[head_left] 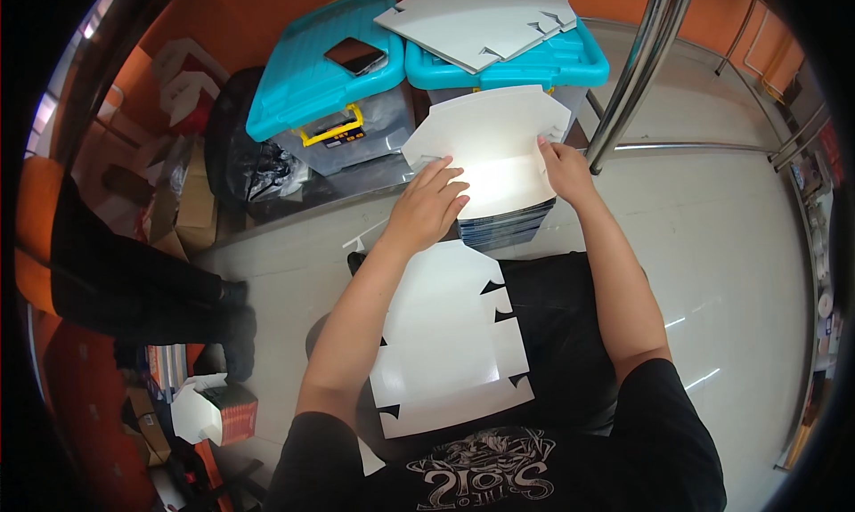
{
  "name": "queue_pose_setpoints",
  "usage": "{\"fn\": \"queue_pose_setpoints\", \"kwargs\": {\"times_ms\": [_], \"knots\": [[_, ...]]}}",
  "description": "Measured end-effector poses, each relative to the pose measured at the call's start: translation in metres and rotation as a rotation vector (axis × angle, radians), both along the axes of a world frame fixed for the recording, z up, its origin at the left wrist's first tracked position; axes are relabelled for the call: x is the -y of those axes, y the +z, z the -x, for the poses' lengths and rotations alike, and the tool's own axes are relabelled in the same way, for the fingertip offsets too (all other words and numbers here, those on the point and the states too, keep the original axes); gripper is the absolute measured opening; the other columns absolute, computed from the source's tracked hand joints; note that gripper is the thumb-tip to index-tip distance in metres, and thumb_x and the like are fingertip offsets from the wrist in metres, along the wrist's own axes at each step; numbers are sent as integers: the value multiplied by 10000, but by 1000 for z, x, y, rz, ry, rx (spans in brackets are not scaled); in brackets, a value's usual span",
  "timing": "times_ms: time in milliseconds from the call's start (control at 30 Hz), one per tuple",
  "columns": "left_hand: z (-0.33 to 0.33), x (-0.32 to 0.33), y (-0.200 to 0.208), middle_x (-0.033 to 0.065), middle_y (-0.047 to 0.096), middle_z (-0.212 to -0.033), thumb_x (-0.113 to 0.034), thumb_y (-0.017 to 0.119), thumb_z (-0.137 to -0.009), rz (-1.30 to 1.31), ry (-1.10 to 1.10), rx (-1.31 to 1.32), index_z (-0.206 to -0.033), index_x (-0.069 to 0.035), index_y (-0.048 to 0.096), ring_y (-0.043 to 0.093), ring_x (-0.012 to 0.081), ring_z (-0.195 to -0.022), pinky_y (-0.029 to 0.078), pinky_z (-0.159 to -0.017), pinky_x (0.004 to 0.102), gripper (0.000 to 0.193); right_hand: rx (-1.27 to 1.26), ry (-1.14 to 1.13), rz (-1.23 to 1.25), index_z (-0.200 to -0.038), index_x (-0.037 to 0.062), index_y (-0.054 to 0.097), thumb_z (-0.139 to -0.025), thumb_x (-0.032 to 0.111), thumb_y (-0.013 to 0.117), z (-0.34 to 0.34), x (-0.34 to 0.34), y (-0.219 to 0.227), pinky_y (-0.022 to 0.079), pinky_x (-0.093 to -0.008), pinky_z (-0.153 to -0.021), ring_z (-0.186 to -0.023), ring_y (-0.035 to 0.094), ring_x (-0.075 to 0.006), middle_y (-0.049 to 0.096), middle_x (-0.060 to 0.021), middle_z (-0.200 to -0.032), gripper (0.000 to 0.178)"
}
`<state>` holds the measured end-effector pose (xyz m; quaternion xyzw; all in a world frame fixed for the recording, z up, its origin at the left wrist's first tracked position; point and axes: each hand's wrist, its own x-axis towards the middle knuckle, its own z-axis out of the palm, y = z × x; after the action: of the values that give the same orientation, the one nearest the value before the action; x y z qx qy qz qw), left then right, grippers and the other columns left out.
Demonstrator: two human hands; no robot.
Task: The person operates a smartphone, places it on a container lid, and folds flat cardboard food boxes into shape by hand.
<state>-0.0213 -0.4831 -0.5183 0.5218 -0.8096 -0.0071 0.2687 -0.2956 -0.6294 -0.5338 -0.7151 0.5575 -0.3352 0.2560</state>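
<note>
A white cardboard carton (508, 175), partly folded up with its back panel raised, sits on top of a stack of folded card pieces (508, 227) whose dark edges show below it. My right hand (568, 172) grips its right side, thumb on the inner face. Against the left side rests my left hand (429, 202), fingers apart and lying on the card. A flat white die-cut cardboard blank (450, 361) with notched sides lies across my lap, below both forearms.
Two clear bins with turquoise lids (303, 80) stand ahead; a phone (355, 56) lies on one, more white blanks (481, 18) on the other. Chrome poles (637, 76) rise at right. Another person's dark-clad legs (151, 276) are at left, near a small stack of folded cartons (214, 410).
</note>
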Motion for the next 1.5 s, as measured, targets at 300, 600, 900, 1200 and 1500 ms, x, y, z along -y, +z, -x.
{"fn": "queue_pose_setpoints", "kwargs": {"times_ms": [300,600,900,1200,1500], "knots": [[4,-35,76,113,696,-1302,-237,729,-990,102,-63,-53,-1159,-59,732,594,353,-1323,427,-1182,507,245,381,103,135,-807,-4,680,-1156,468,453,10,-80,78,477,-369,-634,-661,622,-216,639,-106,-699,630],[-57,-161,56,167,693,-1246,-206,789,-918,-291,156,100,-1242,-43,696,619,398,-1234,463,-1109,488,375,834,496,-43,-835,31,626,-1189,436,391,8,-159,131,342,-251,-571,-627,461,-68,549,11,-708,588],[-65,-262,21,213,729,-1069,-377,806,-952,-297,849,-386,-1200,12,698,716,306,-931,565,-826,412,474,171,817,-150,-1306,79,687,-1068,117,625,-15,-173,92,488,-302,-591,-663,612,-135,594,-46,-777,249],[-21,-324,37,113,722,-699,-339,727,-1047,-876,774,-518,-969,65,700,718,166,-621,560,-582,311,412,-506,1309,376,-1187,-99,677,-873,298,780,-48,-348,2,641,-414,-752,-1043,724,-383,616,-345,-1290,517],[-40,-317,48,124,773,-811,-414,593,-1115,-1019,762,-803,-1049,36,719,757,181,-695,582,-636,287,472,-451,1408,188,-959,-75,741,-817,90,667,-27,-357,29,592,-410,-577,-782,724,-288,684,-157,-880,230]]}}
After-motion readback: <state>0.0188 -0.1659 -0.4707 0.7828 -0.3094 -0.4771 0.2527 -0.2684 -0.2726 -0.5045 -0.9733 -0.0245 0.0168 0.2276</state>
